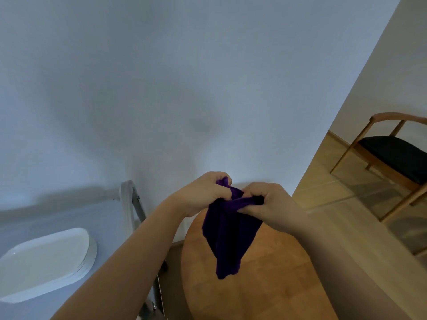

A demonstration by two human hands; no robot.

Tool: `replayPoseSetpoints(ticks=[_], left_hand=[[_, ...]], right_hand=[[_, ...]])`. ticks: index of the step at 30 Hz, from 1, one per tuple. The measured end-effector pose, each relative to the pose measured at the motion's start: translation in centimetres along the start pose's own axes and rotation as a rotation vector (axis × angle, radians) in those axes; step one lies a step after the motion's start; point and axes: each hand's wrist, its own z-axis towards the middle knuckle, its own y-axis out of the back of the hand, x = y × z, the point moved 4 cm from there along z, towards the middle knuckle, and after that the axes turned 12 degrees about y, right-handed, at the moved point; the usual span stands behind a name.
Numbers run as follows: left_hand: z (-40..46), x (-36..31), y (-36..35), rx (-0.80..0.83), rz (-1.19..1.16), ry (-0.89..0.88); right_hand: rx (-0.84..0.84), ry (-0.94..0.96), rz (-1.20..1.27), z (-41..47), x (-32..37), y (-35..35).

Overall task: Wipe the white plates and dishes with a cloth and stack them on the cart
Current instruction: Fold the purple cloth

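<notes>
A dark purple cloth hangs in the air above the round wooden table. My left hand pinches its upper left edge and my right hand pinches its upper right edge, so both hold it up between them. At the lower left a stack of white rounded-square plates rests on the cart's grey-white top. No dish is in either hand.
The cart's metal handle and frame rise between the plates and the table. A plain white wall fills the upper view. A wooden chair with a black seat stands on the wood floor at the right.
</notes>
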Motion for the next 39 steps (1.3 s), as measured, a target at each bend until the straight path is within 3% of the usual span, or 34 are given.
replayPoseSetpoints(ticks=[4,8,14,20,25,32,36,39], left_hand=[[0.3,0.7,1.1,-0.265,0.137,0.058],[0.3,0.9,1.9,-0.393,0.148,0.094],[0.1,1.7,3.0,-0.355,0.261,0.183],[0.2,1.4,3.0,-0.413,0.21,0.126],[-0.5,0.3,2.5,-0.379,0.228,-0.156],[-0.5,0.8,2.3,-0.272,0.421,-0.104],[-0.7,1.3,3.1,-0.265,0.303,-0.105],[-1.5,0.5,3.2,-0.276,0.299,-0.182]], right_hand=[[-0.069,-0.051,-0.114,-0.4,-0.3,0.9],[-0.061,-0.069,-0.14,-0.5,-0.2,0.8],[-0.111,-0.064,0.138,-1.0,-0.1,1.9],[-0.14,-0.062,-0.013,-0.8,-0.3,2.7],[-0.308,-0.039,-0.016,-0.5,-0.1,3.4],[-0.294,0.029,-0.055,-0.5,0.8,4.0],[-0.412,0.001,-0.01,-1.0,0.6,6.1],[-0.392,-0.006,-0.019,-1.4,0.7,7.2]])
